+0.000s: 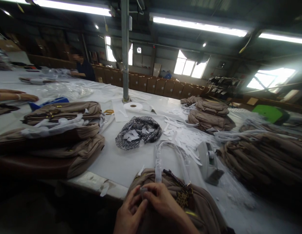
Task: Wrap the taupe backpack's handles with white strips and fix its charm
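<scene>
A taupe fabric handbag (204, 208) lies at the table's near edge. Its handles (158, 159) are wrapped in white translucent material and stand up from the top. On its front hang a dark zip pull or strap and a gold-coloured ornament (182, 199). My left hand (131, 209) and my right hand (163, 198) meet over the bag's left side. Between their pinched fingertips is a small whitish piece (143, 191), too small to identify. Part of the bag is hidden behind my hands.
Stacked taupe bags stand left (89, 110) and right (268, 156). A black-and-white cloth pouch (124, 138) holds white slips. Beyond are a white tape roll (133, 106) and metal post (125, 48). A grey tape dispenser (207, 162) stands right. Another person's hands (26, 97) are far left.
</scene>
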`<action>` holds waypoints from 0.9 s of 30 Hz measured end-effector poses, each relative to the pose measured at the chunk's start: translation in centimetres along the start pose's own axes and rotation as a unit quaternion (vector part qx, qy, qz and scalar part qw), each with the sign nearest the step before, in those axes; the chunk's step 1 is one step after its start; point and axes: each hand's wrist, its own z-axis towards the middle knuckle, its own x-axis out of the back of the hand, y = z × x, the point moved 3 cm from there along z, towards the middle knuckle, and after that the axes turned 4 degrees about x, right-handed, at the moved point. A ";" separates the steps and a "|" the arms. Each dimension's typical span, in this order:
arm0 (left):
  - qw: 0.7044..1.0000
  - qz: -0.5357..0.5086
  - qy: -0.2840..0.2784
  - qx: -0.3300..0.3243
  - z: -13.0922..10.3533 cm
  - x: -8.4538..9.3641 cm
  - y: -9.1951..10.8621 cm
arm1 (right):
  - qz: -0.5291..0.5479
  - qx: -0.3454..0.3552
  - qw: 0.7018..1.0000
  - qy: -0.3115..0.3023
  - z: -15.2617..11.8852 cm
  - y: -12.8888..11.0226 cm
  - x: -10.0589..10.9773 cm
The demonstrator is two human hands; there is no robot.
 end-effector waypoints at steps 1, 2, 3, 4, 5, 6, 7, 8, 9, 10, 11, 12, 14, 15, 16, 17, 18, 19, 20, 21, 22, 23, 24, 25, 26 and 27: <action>1.000 0.019 -0.002 0.006 0.0 0.1 0.0 | -0.006 0.007 1.000 0.004 -0.1 -0.1 0.0; 0.999 0.039 -0.008 0.013 0.1 0.2 0.0 | -0.013 0.011 1.000 0.011 -0.1 -0.1 0.1; 0.998 0.058 -0.016 0.019 0.2 0.3 0.0 | -0.017 0.011 1.000 0.019 -0.2 0.0 0.2; 0.997 0.072 -0.023 0.021 0.4 0.4 -0.1 | -0.019 0.008 0.999 0.029 -0.2 0.2 0.3; 0.996 0.080 -0.028 0.020 0.5 0.6 -0.1 | -0.018 0.003 0.999 0.037 -0.3 0.5 0.4; 0.996 0.083 -0.030 0.018 0.6 0.6 -0.2 | -0.015 -0.005 0.999 0.044 -0.3 0.7 0.5; 0.996 0.083 -0.033 0.015 0.7 0.7 -0.3 | -0.014 -0.014 0.999 0.048 -0.4 1.0 0.6; 0.996 0.086 -0.038 0.012 0.7 0.7 -0.3 | -0.014 -0.023 0.998 0.051 -0.4 1.2 0.7; 0.995 0.089 -0.041 0.010 0.7 0.6 -0.3 | -0.018 -0.031 0.998 0.050 -0.5 1.4 0.7; 0.995 0.093 -0.045 0.009 0.7 0.5 -0.2 | -0.022 -0.038 0.998 0.045 -0.5 1.5 0.6; 0.994 0.095 -0.047 0.010 0.6 0.4 -0.2 | -0.026 -0.044 0.998 0.041 -0.5 1.5 0.5; 0.995 0.093 -0.046 0.012 0.6 0.3 -0.1 | -0.027 -0.050 0.998 0.039 -0.5 1.5 0.4; 0.996 0.080 -0.044 0.017 0.4 0.1 0.0 | -0.025 -0.062 0.997 0.038 -0.5 1.4 0.2; 0.997 0.070 -0.040 0.014 0.4 0.1 0.0 | -0.024 -0.065 0.997 0.040 -0.5 1.4 0.1; 0.998 0.061 -0.031 0.005 0.3 0.1 -0.1 | -0.023 -0.065 0.997 0.043 -0.4 1.3 0.1; 0.998 0.055 -0.018 -0.008 0.3 0.1 -0.1 | -0.024 -0.059 0.997 0.042 -0.4 1.2 0.1; 0.998 0.053 -0.004 -0.022 0.2 0.1 -0.1 | -0.027 -0.050 0.998 0.040 -0.4 1.1 0.1; 0.998 0.053 0.010 -0.035 0.2 0.1 -0.2 | -0.029 -0.039 0.998 0.038 -0.4 1.0 0.1; 0.998 0.049 0.017 -0.044 0.2 0.1 -0.2 | -0.030 -0.030 0.998 0.035 -0.4 0.8 0.2; 0.998 0.041 0.017 -0.047 0.3 0.1 -0.3 | -0.031 -0.024 0.999 0.029 -0.4 0.7 0.3; 0.999 0.025 0.017 -0.044 0.3 0.0 -0.3 | -0.032 -0.022 0.999 0.024 -0.4 0.6 0.4; 0.999 0.006 0.019 -0.036 0.4 0.0 -0.4 | -0.030 -0.022 0.999 0.018 -0.4 0.6 0.4; 0.999 -0.014 0.020 -0.027 0.5 -0.1 -0.4 | -0.029 -0.024 0.999 0.014 -0.3 0.6 0.4; 0.999 -0.030 0.021 -0.017 0.5 -0.1 -0.4 | -0.029 -0.028 0.999 0.011 -0.2 0.7 0.4; 0.999 -0.039 0.022 -0.008 0.6 -0.1 -0.4 | -0.030 -0.033 0.999 0.011 -0.1 0.7 0.3; 0.999 -0.039 0.021 -0.001 0.6 -0.1 -0.4 | -0.033 -0.038 0.999 0.017 0.0 0.9 0.2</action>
